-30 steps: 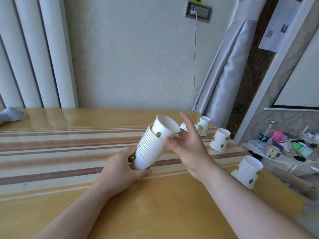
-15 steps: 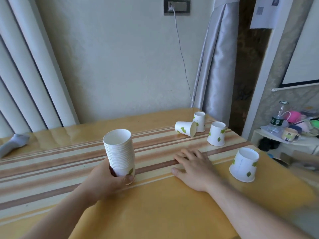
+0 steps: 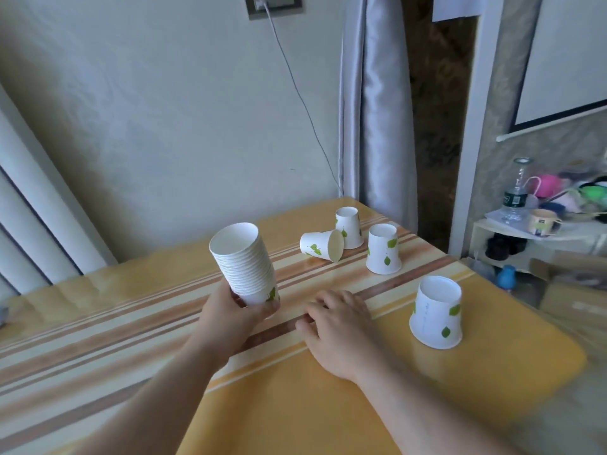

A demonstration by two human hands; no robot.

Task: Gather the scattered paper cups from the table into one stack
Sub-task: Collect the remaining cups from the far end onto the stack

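We are gripping the stack of cups [image 3: 244, 262] by its base, our left hand [image 3: 230, 318] wrapping fingers around it, mouth up, above the striped table [image 3: 98, 349]. Our right hand [image 3: 341, 330] is lying flat, fingers loosely together, empty. Four loose cups are sitting beyond: one [image 3: 436, 311] near our right hand, two upside down [image 3: 383, 248] [image 3: 348, 227], one on its side [image 3: 322, 245].

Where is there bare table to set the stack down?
Bare striped table left of the left hand holding the stack, and yellow surface between the right hand and near edge. Crowded at far right: three inverted cups, one tipped over.
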